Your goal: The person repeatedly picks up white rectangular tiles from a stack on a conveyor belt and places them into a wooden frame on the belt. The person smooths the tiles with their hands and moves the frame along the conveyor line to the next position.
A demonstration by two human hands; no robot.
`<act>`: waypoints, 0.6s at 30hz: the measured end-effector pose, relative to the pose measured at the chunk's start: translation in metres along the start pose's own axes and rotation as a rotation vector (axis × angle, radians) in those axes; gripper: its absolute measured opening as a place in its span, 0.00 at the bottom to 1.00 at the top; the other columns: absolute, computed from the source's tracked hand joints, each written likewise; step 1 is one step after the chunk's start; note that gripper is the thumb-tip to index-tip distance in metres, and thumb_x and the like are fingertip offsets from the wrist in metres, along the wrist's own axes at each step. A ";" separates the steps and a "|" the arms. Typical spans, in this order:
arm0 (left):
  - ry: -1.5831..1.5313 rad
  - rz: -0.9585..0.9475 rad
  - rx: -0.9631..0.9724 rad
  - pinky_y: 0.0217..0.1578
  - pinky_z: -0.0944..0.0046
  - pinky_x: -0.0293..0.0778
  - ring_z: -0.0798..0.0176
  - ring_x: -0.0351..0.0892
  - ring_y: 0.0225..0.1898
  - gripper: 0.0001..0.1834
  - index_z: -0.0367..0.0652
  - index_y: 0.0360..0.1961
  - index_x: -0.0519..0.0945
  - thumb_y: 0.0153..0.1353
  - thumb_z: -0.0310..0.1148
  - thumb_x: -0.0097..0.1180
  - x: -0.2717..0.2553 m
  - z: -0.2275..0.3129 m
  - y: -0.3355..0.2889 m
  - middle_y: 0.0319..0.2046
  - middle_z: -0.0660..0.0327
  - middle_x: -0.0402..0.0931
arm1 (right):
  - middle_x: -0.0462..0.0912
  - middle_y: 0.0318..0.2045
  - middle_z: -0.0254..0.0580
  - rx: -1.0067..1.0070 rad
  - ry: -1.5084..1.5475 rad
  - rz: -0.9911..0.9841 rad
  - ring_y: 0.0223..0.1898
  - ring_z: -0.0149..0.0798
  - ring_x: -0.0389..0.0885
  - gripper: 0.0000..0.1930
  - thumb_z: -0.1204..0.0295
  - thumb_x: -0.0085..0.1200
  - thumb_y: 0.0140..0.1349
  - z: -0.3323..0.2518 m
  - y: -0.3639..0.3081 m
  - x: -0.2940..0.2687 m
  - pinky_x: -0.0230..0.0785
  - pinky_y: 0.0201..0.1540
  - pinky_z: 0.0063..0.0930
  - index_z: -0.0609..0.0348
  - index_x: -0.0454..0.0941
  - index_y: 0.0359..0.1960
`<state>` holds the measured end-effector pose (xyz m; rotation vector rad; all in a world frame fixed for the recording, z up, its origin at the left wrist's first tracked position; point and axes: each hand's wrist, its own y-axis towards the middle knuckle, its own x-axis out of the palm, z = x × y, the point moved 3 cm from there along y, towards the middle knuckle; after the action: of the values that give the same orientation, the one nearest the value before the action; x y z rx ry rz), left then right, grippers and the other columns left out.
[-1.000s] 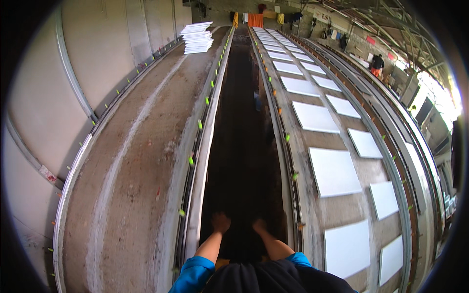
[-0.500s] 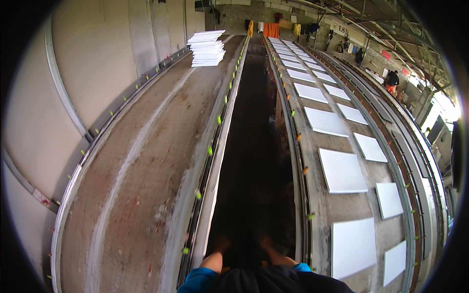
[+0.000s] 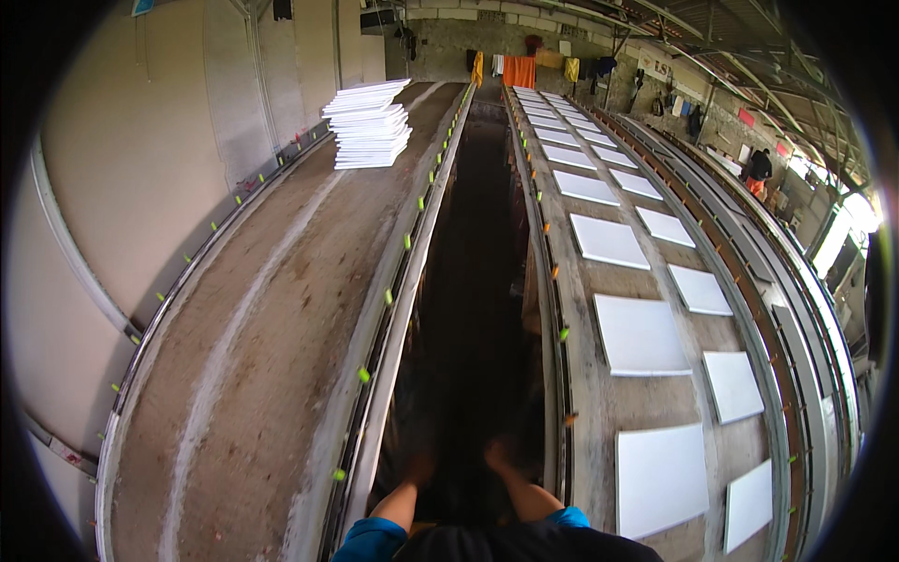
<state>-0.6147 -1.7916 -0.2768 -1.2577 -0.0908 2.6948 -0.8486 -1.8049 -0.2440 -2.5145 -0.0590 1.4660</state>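
Your left hand [image 3: 417, 465] and right hand [image 3: 497, 456] blur low in the dark narrow trench [image 3: 468, 309]; grip unreadable. You could stumble against the grey metal rail [image 3: 552, 328] edging the white rectangular panels [image 3: 640, 334].

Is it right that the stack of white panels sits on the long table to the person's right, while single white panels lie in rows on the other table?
Not quite. The head view shows the stack of white panels on the left table. The single white panels lie in rows on the right table.
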 end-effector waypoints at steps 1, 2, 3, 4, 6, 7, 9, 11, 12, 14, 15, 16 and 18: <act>-0.012 -0.020 0.004 0.45 0.47 0.71 0.44 0.76 0.44 0.19 0.41 0.39 0.80 0.61 0.44 0.43 0.006 0.001 0.021 0.43 0.47 0.76 | 0.77 0.39 0.59 0.007 0.103 0.012 0.43 0.56 0.75 0.17 0.65 0.45 0.57 0.011 0.019 0.004 0.66 0.49 0.46 0.63 0.74 0.43; -0.006 -0.060 -0.012 0.46 0.47 0.71 0.44 0.76 0.44 0.20 0.41 0.40 0.80 0.61 0.44 0.43 0.010 0.005 0.045 0.43 0.47 0.76 | 0.77 0.39 0.58 0.019 0.206 0.023 0.43 0.56 0.75 0.17 0.66 0.44 0.57 0.024 0.038 0.013 0.65 0.50 0.45 0.62 0.74 0.44; 0.010 -0.120 -0.044 0.46 0.47 0.71 0.44 0.76 0.44 0.20 0.41 0.40 0.80 0.61 0.44 0.43 0.011 0.010 0.068 0.43 0.46 0.76 | 0.77 0.39 0.58 0.034 0.316 0.031 0.43 0.55 0.76 0.16 0.66 0.44 0.57 0.036 0.054 0.026 0.65 0.50 0.45 0.62 0.74 0.44; 0.024 -0.163 -0.061 0.46 0.47 0.71 0.44 0.76 0.45 0.20 0.41 0.40 0.80 0.60 0.44 0.43 0.012 0.015 0.094 0.43 0.46 0.76 | 0.77 0.38 0.58 0.067 0.353 0.024 0.43 0.55 0.76 0.16 0.67 0.44 0.57 0.053 0.070 0.034 0.65 0.50 0.45 0.62 0.74 0.44; 0.052 -0.227 -0.109 0.46 0.47 0.70 0.43 0.76 0.45 0.20 0.41 0.41 0.80 0.60 0.45 0.44 0.009 0.011 0.139 0.43 0.46 0.76 | 0.77 0.38 0.57 0.119 0.324 -0.036 0.43 0.55 0.76 0.16 0.67 0.44 0.57 0.057 0.118 0.039 0.66 0.50 0.44 0.62 0.74 0.43; 0.066 -0.253 -0.111 0.46 0.47 0.70 0.43 0.76 0.45 0.20 0.41 0.41 0.79 0.60 0.45 0.44 0.007 0.012 0.166 0.43 0.46 0.76 | 0.78 0.38 0.57 0.136 0.294 -0.059 0.42 0.54 0.76 0.16 0.67 0.44 0.57 0.061 0.142 0.036 0.66 0.49 0.44 0.63 0.75 0.43; 0.095 -0.265 -0.073 0.46 0.47 0.70 0.43 0.76 0.45 0.21 0.41 0.42 0.79 0.60 0.46 0.44 -0.005 0.022 0.232 0.43 0.46 0.76 | 0.78 0.37 0.56 0.133 0.245 -0.042 0.42 0.54 0.76 0.15 0.67 0.44 0.57 0.060 0.201 0.017 0.66 0.49 0.44 0.63 0.75 0.43; 0.116 -0.294 -0.023 0.46 0.47 0.70 0.43 0.75 0.45 0.21 0.41 0.42 0.79 0.60 0.46 0.44 -0.013 0.036 0.289 0.43 0.46 0.76 | 0.78 0.36 0.56 0.106 0.225 0.012 0.42 0.53 0.76 0.15 0.68 0.44 0.57 0.061 0.248 -0.002 0.67 0.49 0.43 0.63 0.75 0.42; 0.122 -0.297 0.009 0.47 0.48 0.70 0.43 0.75 0.45 0.21 0.41 0.42 0.79 0.60 0.46 0.44 -0.017 0.047 0.323 0.44 0.46 0.76 | 0.78 0.36 0.55 0.072 0.210 0.064 0.42 0.53 0.76 0.15 0.68 0.44 0.57 0.058 0.284 -0.015 0.67 0.48 0.43 0.63 0.75 0.42; 0.127 -0.303 0.074 0.47 0.48 0.70 0.43 0.75 0.45 0.22 0.41 0.43 0.78 0.60 0.47 0.44 -0.023 0.074 0.382 0.44 0.46 0.75 | 0.79 0.35 0.55 0.018 0.216 0.156 0.41 0.52 0.77 0.15 0.68 0.44 0.57 0.051 0.348 -0.043 0.68 0.48 0.43 0.63 0.75 0.42; 0.133 -0.298 0.082 0.47 0.48 0.70 0.43 0.75 0.46 0.22 0.41 0.43 0.78 0.60 0.47 0.45 -0.028 0.084 0.409 0.44 0.46 0.75 | 0.79 0.35 0.54 0.007 0.248 0.170 0.41 0.52 0.77 0.15 0.68 0.44 0.58 0.043 0.376 -0.056 0.68 0.48 0.42 0.63 0.75 0.42; 0.148 -0.287 0.071 0.47 0.48 0.70 0.43 0.75 0.46 0.22 0.41 0.44 0.78 0.60 0.47 0.45 -0.033 0.092 0.431 0.44 0.46 0.75 | 0.79 0.35 0.54 0.011 0.292 0.164 0.41 0.52 0.77 0.14 0.69 0.44 0.58 0.032 0.403 -0.069 0.68 0.48 0.42 0.63 0.75 0.41; 0.183 -0.239 0.014 0.48 0.50 0.69 0.44 0.75 0.47 0.23 0.42 0.47 0.77 0.59 0.47 0.45 -0.049 0.098 0.475 0.44 0.46 0.75 | 0.79 0.33 0.51 0.065 0.513 0.034 0.38 0.49 0.78 0.14 0.68 0.45 0.58 -0.004 0.444 -0.086 0.70 0.44 0.41 0.62 0.76 0.41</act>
<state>-0.7174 -2.2659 -0.2359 -1.3856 -0.1858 2.3663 -0.9243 -2.2503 -0.2650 -2.7604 0.1165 0.7784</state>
